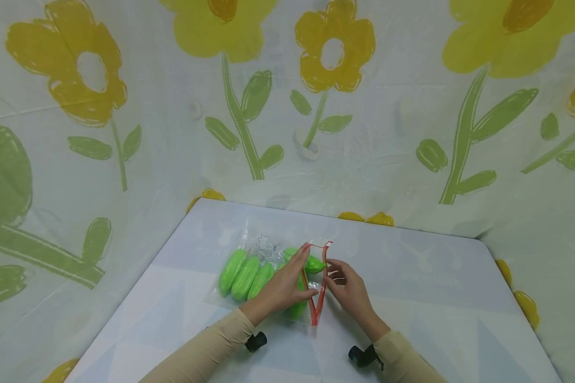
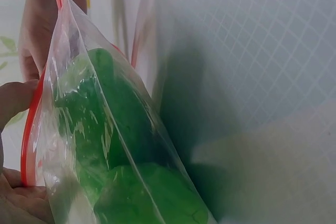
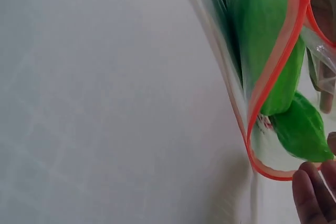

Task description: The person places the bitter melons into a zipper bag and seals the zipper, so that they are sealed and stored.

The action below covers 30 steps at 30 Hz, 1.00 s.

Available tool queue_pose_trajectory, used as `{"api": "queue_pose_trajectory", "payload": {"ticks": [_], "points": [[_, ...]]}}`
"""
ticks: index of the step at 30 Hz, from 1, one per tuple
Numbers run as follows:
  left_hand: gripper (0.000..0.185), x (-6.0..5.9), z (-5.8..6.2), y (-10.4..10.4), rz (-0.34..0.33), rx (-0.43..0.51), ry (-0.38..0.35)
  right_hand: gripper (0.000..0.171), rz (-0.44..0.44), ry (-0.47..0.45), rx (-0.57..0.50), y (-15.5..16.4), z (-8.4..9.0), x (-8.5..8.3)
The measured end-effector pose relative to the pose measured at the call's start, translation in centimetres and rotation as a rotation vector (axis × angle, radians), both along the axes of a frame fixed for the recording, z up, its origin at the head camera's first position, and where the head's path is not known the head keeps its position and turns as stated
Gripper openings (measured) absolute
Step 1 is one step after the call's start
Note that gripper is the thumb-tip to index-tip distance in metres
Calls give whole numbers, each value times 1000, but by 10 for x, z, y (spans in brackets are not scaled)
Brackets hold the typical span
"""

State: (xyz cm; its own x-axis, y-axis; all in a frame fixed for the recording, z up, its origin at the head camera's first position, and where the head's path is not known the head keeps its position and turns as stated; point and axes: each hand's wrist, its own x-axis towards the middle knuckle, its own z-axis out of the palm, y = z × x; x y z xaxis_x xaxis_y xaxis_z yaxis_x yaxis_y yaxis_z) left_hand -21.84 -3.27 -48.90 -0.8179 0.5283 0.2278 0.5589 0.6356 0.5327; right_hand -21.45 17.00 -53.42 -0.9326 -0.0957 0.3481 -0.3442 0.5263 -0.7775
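A clear zip bag [image 1: 314,317] with a red zip strip lies on the table, its mouth spread apart towards the right. Inside are several bright green, oblong model vegetables [image 1: 246,279]. One with a pointed tip [image 1: 314,265] lies at the mouth; it also shows in the right wrist view [image 3: 303,129]. My left hand [image 1: 282,284] rests across the bag, fingers straight and thumb apart, both touching the red strip, as the left wrist view shows. At the far side of the mouth, my right hand [image 1: 348,290] pinches the strip [image 3: 275,176] between thumb and fingertips, beside the pointed tip.
The bag lies on a pale, patterned table [image 1: 436,287]. A white curtain [image 1: 374,149] printed with yellow flowers surrounds the back and sides. Black wrist-camera parts [image 1: 362,355] hang under both forearms, close above the tabletop.
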Motion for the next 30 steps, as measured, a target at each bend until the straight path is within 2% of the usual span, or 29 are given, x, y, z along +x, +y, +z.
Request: {"api": "queue_pose_trajectory", "payload": {"ticks": [4, 8, 12, 21, 30], "points": [[98, 0, -1, 0, 8, -5, -7, 49, 27, 64, 1, 1, -1, 3], [98, -1, 0, 0, 4, -3, -8, 50, 25, 69, 9, 1, -1, 4], [98, 0, 0, 0, -1, -1, -5, 43, 27, 41, -8, -2, 0, 4], [98, 0, -2, 1, -1, -5, -2, 29, 110, -38, 10, -7, -3, 1], [98, -1, -3, 2, -6, 1, -14, 27, 80, -98, 52, -8, 2, 0]]}}
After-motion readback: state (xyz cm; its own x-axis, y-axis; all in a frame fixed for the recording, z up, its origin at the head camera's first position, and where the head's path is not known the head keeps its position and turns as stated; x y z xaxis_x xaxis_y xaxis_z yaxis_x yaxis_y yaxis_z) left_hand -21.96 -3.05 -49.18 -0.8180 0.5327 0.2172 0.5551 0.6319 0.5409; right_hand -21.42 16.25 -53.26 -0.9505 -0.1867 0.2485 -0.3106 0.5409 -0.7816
